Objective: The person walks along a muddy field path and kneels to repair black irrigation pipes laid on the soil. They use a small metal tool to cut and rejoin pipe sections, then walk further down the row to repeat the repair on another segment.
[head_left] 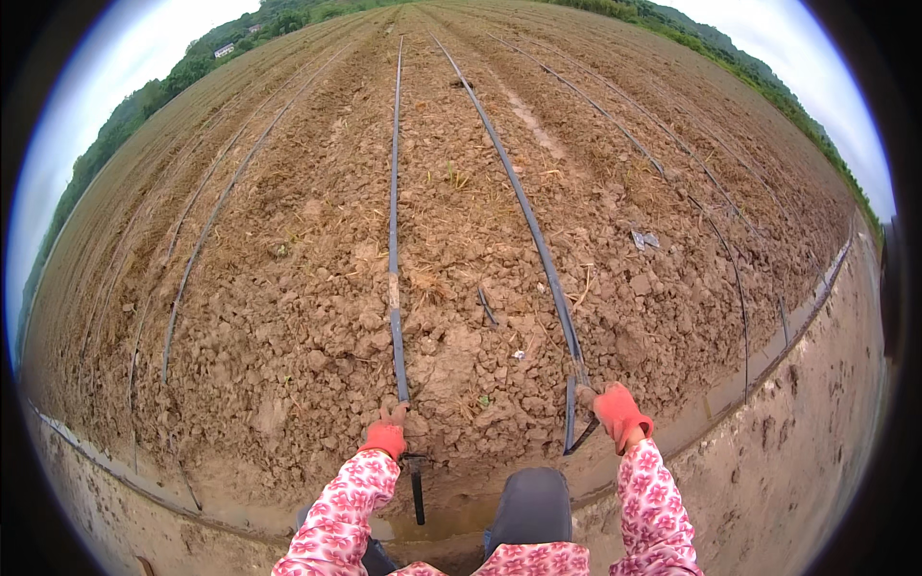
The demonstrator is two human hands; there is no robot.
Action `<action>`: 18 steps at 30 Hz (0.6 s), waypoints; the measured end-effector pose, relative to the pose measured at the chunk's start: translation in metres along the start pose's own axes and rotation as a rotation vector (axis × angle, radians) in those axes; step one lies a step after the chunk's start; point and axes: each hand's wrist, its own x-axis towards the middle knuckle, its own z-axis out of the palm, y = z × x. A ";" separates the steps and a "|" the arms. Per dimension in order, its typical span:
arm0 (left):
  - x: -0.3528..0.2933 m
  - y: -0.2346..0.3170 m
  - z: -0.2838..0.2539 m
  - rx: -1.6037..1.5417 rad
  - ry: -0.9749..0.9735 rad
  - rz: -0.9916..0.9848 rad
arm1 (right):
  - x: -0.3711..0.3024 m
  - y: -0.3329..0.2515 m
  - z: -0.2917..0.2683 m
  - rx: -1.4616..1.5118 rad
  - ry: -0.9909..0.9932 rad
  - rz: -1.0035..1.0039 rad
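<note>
Field (pixel 298 317): brown, lumpy.
Left grip (pixel 386 437): narrow, holding left hose (pixel 394 230).
Right grip (pixel 619 411): at right hose (pixel 538 240); how closed, cannot tell.

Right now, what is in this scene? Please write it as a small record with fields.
red-gloved left hand: at near end of a long flat grey hose; exact grip unclear
red-gloved right hand: at near end of another flat grey hose; grip unclear
beside left hand: short black tube
between hoses: short dark curved strip on cloddy brown soil

Room between two grey hoses (pixel 394 230), bar one short tube piece (pixel 488 307).
</note>
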 end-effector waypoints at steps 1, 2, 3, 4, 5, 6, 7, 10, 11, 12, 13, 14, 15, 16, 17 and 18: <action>0.004 -0.012 0.016 0.001 -0.018 -0.027 | 0.004 0.010 0.030 -0.100 -0.054 0.005; 0.010 -0.019 0.030 0.002 -0.034 -0.042 | 0.013 0.025 0.062 -0.029 -0.088 0.077; 0.008 -0.012 0.015 -0.032 -0.085 -0.082 | 0.020 0.039 0.080 0.039 -0.106 0.146; 0.006 -0.018 0.015 -0.020 -0.077 -0.099 | 0.018 0.037 0.084 0.031 -0.088 0.110; 0.007 -0.016 0.015 -0.008 -0.070 -0.097 | 0.013 0.037 0.083 0.019 -0.061 0.089; 0.003 0.005 -0.004 -0.095 -0.112 -0.049 | 0.007 0.046 0.076 0.005 -0.020 0.090; 0.001 0.007 -0.005 -0.083 -0.072 -0.023 | 0.002 0.042 0.066 0.106 -0.036 0.095; -0.002 0.008 -0.007 -0.085 -0.095 -0.043 | -0.005 0.042 0.044 0.392 -0.005 0.084; 0.001 0.004 0.001 -0.052 -0.061 -0.028 | -0.001 0.051 0.050 0.471 0.051 0.067; 0.002 0.001 0.003 -0.019 -0.020 -0.012 | 0.003 0.052 0.051 0.551 0.114 0.045; 0.003 -0.002 0.006 -0.016 -0.007 -0.013 | 0.003 0.055 0.051 0.631 0.179 0.023; 0.003 -0.004 0.009 -0.013 0.006 -0.015 | 0.001 0.060 0.048 0.558 0.162 0.044; 0.002 -0.006 0.010 -0.009 0.019 -0.023 | -0.002 0.056 0.041 0.489 0.141 0.058; 0.001 -0.008 0.011 -0.011 -0.016 -0.045 | -0.006 0.040 0.024 0.438 0.060 0.111; 0.002 -0.006 0.009 -0.013 -0.051 -0.061 | -0.008 0.033 0.014 0.386 -0.015 0.167; 0.004 -0.002 0.005 -0.014 -0.083 -0.070 | -0.002 0.052 0.020 0.324 0.014 0.154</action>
